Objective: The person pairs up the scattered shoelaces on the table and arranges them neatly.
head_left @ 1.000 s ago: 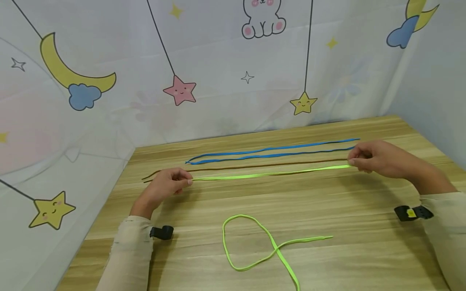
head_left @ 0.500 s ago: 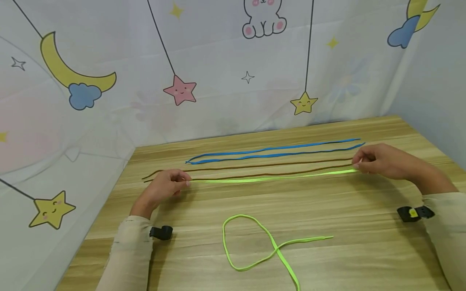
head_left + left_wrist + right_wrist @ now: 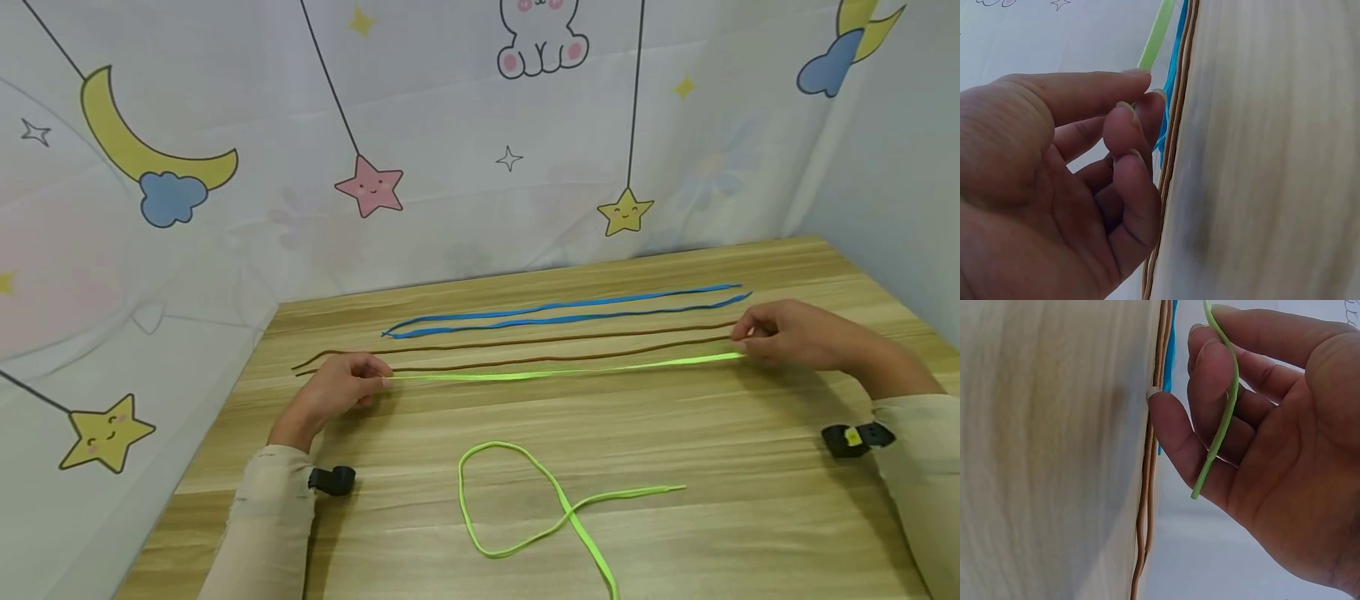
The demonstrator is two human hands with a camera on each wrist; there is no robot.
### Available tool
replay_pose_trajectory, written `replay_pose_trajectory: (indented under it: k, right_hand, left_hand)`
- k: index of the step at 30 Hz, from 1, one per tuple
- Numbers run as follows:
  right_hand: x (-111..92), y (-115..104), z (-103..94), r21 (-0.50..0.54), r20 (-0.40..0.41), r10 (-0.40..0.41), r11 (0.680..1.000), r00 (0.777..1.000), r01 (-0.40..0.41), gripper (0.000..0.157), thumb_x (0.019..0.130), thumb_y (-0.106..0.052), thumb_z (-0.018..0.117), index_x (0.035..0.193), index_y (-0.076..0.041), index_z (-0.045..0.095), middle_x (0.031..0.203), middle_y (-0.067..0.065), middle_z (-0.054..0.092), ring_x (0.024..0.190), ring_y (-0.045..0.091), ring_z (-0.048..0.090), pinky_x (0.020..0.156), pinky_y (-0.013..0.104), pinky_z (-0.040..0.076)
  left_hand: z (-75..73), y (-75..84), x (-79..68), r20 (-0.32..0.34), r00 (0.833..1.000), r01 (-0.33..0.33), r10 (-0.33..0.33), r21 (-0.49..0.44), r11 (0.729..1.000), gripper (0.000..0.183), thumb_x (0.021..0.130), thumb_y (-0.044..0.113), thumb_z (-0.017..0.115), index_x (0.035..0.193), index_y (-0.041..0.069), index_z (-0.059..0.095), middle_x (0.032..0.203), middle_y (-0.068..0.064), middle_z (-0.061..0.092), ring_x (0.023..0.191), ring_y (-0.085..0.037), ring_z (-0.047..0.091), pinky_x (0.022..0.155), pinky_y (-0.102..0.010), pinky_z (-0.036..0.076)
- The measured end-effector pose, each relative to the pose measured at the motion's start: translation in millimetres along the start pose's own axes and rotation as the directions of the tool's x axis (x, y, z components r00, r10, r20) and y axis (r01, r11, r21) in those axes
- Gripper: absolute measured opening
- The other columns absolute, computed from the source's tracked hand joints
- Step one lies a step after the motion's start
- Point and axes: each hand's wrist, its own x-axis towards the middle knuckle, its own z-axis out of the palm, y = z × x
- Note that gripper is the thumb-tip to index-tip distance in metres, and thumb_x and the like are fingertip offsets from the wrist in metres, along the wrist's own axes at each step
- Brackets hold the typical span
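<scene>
A flat neon-green shoelace point(image 3: 510, 377) stretches between both hands, just on the near side of the brown laces. My left hand point(image 3: 341, 385) pinches its left end between thumb and fingertips; the lace rises from that pinch in the left wrist view. On the other side my right hand point(image 3: 791, 335) pinches the lace near its right end. In the right wrist view its short tail point(image 3: 1215, 447) hangs past the palm, with the tip in sight. A second green shoelace point(image 3: 558, 483) lies looped on the table nearer the body, one end running out of the frame.
Two brown lace strands point(image 3: 555, 339) run side by side across the wooden table point(image 3: 375, 517), partly behind the hands. Farther back lie two blue lace strands point(image 3: 570, 307), meeting at their left ends. A printed cloth point(image 3: 450, 125) hangs behind the table.
Both hands have drawn slightly toward the body, the right one also a little to the right. The held green shoelace has moved off the nearer brown strand, which now shows behind it.
</scene>
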Motion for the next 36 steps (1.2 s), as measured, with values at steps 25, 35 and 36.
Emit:
replay_pose_trajectory:
  k: [25, 35, 36]
  right_hand:
    - [1, 13, 0.0, -0.031, -0.022, 0.039, 0.999, 0.999, -0.04, 0.021, 0.092, -0.016, 0.058, 0.108, -0.003, 0.059, 0.095, 0.006, 0.062, 0.074, 0.014, 0.058, 0.06, 0.028, 0.047]
    - [1, 17, -2.0, -0.07, -0.043, 0.026, 0.997, 0.999, -0.029, 0.02, 0.092, -0.015, 0.057, 0.108, -0.004, 0.06, 0.085, 0.003, 0.061, 0.068, 0.011, 0.053, 0.058, 0.027, 0.043]
    - [1, 18, -2.1, -0.071, -0.044, 0.021, 0.997, 0.999, -0.024, 0.019, 0.092, -0.015, 0.057, 0.108, -0.004, 0.06, 0.085, 0.003, 0.061, 0.068, 0.011, 0.052, 0.058, 0.027, 0.043]
  left_hand:
    - [-6.1, -6.1, 2.1, -0.026, 0.998, 0.055, -0.054, 0.017, 0.998, 0.02, 0.088, 0.021, 0.066, 0.1, 0.005, 0.064, 0.087, -0.009, 0.06, 0.073, -0.022, 0.057, 0.065, -0.032, 0.048]
    - [-7.8, -7.7, 1.0, -0.05, 0.994, 0.1, -0.099, 0.028, 0.995, 0.019, 0.087, 0.021, 0.066, 0.098, 0.005, 0.064, 0.085, -0.008, 0.061, 0.071, -0.02, 0.057, 0.064, -0.031, 0.048]
    - [-8.0, -7.7, 0.7, -0.05, 0.993, 0.106, -0.105, 0.032, 0.994, 0.019, 0.088, 0.021, 0.065, 0.098, 0.005, 0.064, 0.086, -0.008, 0.061, 0.071, -0.019, 0.057, 0.064, -0.031, 0.048]
